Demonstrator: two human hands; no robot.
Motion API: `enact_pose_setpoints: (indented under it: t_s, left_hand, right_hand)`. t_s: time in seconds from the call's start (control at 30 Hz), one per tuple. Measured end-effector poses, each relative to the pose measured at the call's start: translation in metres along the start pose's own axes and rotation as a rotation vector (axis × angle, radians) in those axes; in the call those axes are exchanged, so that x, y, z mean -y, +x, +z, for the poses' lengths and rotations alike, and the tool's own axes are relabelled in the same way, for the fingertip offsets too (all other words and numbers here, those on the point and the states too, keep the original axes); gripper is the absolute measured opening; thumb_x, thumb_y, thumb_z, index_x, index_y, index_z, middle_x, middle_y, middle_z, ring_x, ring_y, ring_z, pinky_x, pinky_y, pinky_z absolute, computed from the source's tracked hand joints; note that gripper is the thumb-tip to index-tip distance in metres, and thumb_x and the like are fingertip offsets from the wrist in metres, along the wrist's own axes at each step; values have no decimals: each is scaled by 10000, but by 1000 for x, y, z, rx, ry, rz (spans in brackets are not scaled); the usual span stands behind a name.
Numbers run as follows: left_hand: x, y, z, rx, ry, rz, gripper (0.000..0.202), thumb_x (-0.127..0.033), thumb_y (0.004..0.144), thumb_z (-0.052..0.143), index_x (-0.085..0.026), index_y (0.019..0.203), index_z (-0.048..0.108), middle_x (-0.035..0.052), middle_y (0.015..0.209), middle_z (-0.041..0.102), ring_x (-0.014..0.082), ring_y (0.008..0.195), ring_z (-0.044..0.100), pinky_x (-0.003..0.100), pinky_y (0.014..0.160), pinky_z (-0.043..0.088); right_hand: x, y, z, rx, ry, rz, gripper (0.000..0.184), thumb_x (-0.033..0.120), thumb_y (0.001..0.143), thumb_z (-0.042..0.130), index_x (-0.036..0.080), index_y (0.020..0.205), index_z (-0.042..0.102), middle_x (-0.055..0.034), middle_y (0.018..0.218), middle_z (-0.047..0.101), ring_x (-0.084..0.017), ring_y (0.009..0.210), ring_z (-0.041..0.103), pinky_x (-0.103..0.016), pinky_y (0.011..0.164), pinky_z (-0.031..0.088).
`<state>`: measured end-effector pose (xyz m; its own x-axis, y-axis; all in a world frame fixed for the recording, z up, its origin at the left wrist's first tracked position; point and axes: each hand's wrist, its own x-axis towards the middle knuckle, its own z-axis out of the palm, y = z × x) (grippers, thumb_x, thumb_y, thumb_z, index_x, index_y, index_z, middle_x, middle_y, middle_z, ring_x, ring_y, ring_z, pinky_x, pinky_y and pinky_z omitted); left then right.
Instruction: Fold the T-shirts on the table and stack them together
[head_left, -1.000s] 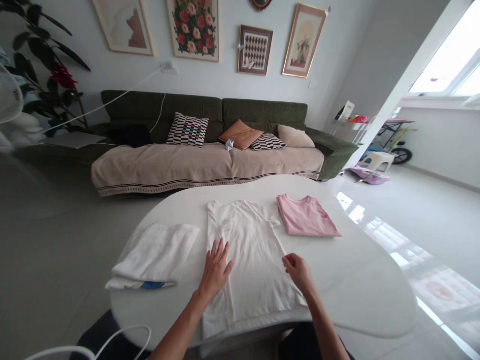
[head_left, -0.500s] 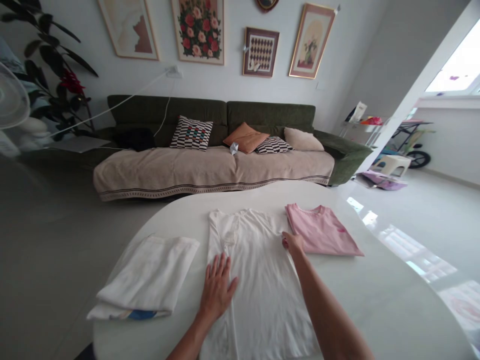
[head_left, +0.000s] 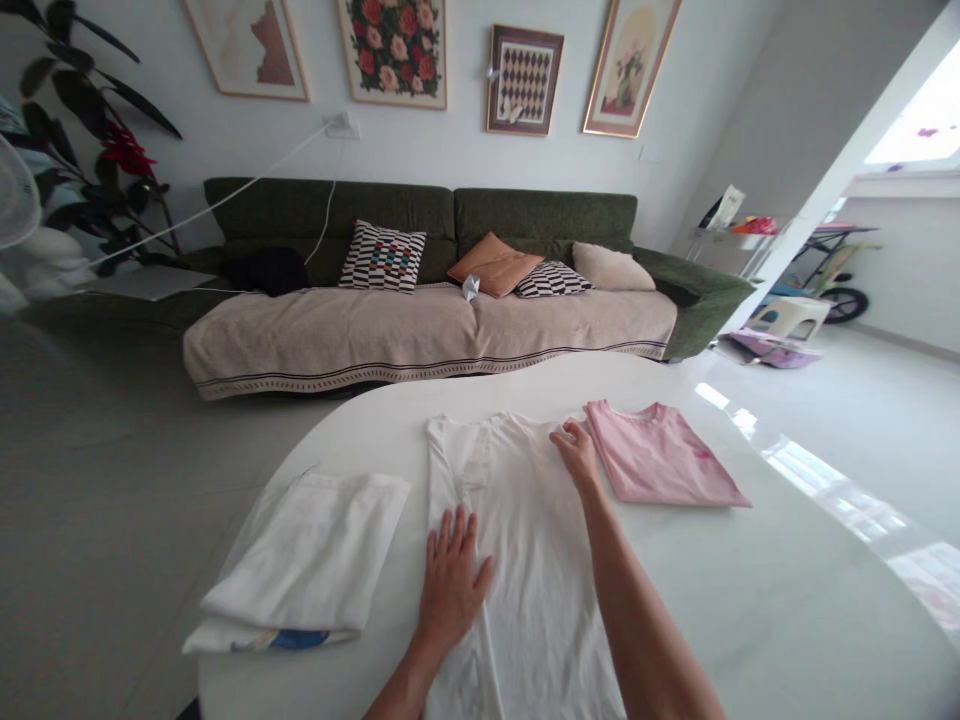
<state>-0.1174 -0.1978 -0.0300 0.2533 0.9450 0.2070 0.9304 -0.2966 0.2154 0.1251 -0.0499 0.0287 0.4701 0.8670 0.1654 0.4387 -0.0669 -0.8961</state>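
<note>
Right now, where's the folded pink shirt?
In the head view, the folded pink shirt lies right of centre toward the far side of the white table, just right of the right hand and the white shirt.

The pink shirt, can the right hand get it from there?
Probably yes. The right hand, at the white shirt's upper right corner, is right beside the pink shirt. Nothing seems to block the way or lie on top.

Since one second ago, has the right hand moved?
Yes, away from the person: the right hand, then nearer than the folded pink shirt, is now beside its left edge.
</note>
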Motion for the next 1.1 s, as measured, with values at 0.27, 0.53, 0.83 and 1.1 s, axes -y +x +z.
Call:
enact_pose_setpoints:
  t_s: [0.27,0.53,0.83,1.1]
  left_hand:
    - [-2,0,-1,11,9,-23,560,-411,847,342,-215,1362,244,41,1441,182,245,1322,120,459,1032,217]
    - [-2,1,-4,30,-2,-27,559,-448,852,318,-215,1357,261,32,1443,180,242,1323,115,441,1043,197]
    - [-6,1,-8,-6,-222,-71,532,-412,806,443,-222,1298,375,30,1408,288,241,1310,175,424,1056,165]
    - [-6,68,-30,-41,-788,-572,304,-347,824,424,-143,951,610,97,1038,621,199,1015,544,326,907,390]
  right_hand:
    - [35,-63,79,476,-341,-452,247,135,662,507,210,896,530,-52,1275,461,-173,1084,471,-263,834,380]
    - [19,-88,30,554,-605,-399,442,334,737,549,196,1145,446,-107,1152,533,-225,1064,473,-316,824,374]
    - [-42,-117,-105,679,-807,-134,171,297,692,563,168,802,566,-34,754,603,-148,688,542,-230,627,370]
    - [-2,-180,-120,588,-732,-297,117,173,728,447,183,822,516,-32,802,584,-150,762,525,-221,673,354]
